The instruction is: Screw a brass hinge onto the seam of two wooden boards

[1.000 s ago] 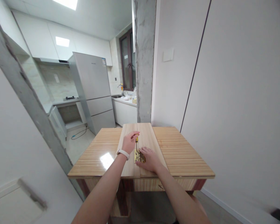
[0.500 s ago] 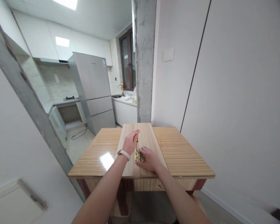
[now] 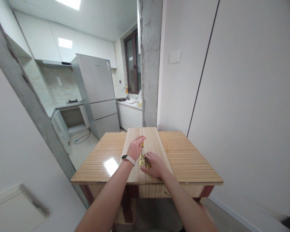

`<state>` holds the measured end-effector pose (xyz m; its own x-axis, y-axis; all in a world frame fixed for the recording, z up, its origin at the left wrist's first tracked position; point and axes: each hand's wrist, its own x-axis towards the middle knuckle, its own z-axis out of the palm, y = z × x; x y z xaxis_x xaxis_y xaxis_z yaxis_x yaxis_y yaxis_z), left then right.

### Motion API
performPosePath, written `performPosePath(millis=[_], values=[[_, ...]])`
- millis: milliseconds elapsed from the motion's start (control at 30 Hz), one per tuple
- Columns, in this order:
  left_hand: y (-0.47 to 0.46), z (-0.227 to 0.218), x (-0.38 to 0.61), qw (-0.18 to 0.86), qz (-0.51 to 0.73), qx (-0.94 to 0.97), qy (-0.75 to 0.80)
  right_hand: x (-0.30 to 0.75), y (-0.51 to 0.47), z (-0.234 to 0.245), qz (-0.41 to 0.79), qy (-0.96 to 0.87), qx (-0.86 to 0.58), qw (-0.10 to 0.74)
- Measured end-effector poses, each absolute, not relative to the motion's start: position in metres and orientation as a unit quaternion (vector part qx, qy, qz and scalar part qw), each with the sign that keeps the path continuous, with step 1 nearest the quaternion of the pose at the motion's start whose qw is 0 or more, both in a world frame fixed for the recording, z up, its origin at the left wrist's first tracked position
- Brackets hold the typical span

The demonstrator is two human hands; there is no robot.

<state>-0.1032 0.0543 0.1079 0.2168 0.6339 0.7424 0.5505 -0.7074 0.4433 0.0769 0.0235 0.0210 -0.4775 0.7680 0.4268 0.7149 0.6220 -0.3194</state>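
Flat gold-coloured metal hinge (image 3: 141,161) is lying partly beneath your right hand (image 3: 156,166), fingers (image 3: 151,155) unclenched, while your left hand (image 3: 134,147) is grasping the slim yellow-handled screwdriver (image 3: 142,145), best held upright.

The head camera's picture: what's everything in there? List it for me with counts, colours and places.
Screwdriver: one, yellow and black handle, between left hand and hinge
Hinge: one, gold, across the boards' seam
Boards: two, pale wood, on the table
Table: one, striped wood, centre
Fridge: one, silver-grey, kitchen
Sink: one, grey, below the window
Window: one, dark brown frame, kitchen
Pillar: one, grey, behind the table
Cable: one, dark, floor left of the fridge
Wall plate: one, white, right wall
Clutter by sink: too small to count
Watch: one, pale strap, left wrist
Left hand: one, at the screwdriver's handle
Right hand: one, on the hinge
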Motion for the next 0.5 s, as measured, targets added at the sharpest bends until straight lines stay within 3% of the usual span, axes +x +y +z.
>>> performPosePath(millis=[500], values=[[0.056,0.098,-0.106,0.041,0.472,0.800,0.368,0.076,0.025,0.018,0.046,-0.857,-0.432,0.277]])
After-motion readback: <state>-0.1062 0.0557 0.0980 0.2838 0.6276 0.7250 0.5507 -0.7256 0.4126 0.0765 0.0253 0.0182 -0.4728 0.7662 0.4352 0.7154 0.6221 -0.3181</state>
